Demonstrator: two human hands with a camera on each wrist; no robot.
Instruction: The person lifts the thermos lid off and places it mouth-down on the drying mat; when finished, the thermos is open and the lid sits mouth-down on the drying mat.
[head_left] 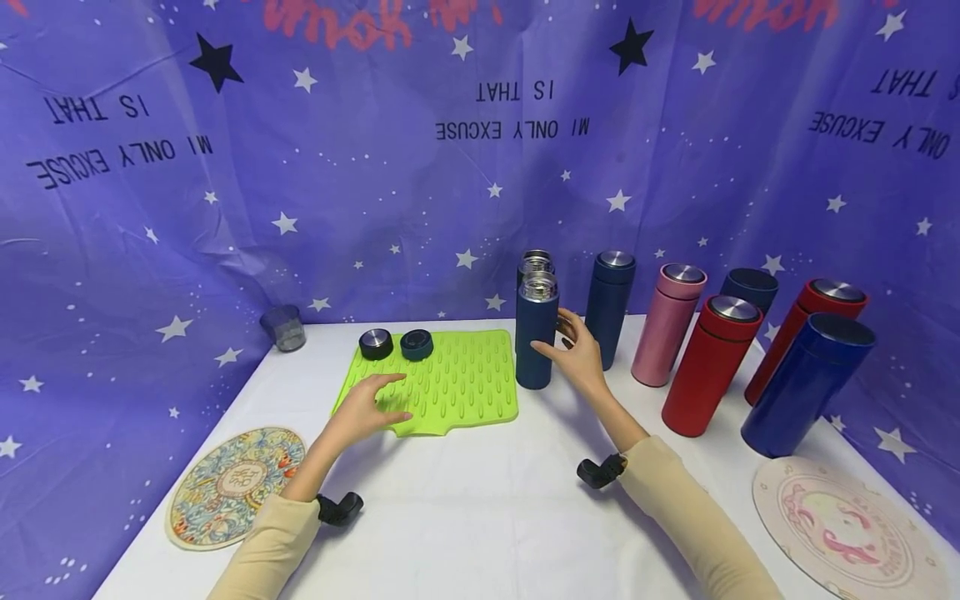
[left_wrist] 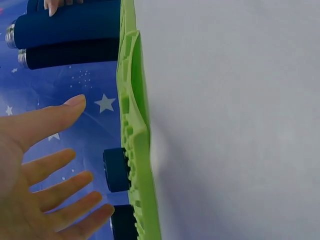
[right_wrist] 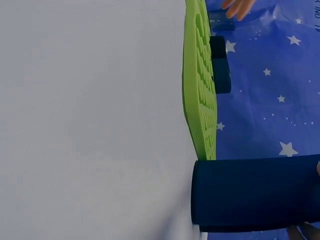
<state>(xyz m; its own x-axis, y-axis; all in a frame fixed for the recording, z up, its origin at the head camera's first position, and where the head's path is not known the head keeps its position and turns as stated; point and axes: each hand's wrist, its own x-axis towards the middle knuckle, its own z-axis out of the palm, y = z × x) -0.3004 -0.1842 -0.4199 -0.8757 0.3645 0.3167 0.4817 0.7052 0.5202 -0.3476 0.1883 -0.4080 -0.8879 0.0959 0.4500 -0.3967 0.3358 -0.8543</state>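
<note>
My right hand (head_left: 581,360) holds an uncapped dark blue thermos bottle (head_left: 533,346) with a bare steel neck, upright on the table at the mat's right edge. Its thumb lies across the front and its fingers are at the far right side. Mostly hidden behind it stands a darker uncapped bottle (head_left: 536,260). My left hand (head_left: 366,410) hovers over the front left of the green ridged mat (head_left: 465,392), fingers spread and nothing between them. A black lid (head_left: 376,343) with a silver top and a dark blue lid (head_left: 416,344) sit at the mat's back left.
Capped bottles stand to the right: blue (head_left: 609,312), pink (head_left: 667,329), red (head_left: 708,371), glossy blue (head_left: 806,387) and others. A clear cup (head_left: 285,328) is at the back left. Round placemats (head_left: 232,492) lie near both side edges. A purple star-printed cloth (head_left: 405,192) hangs behind.
</note>
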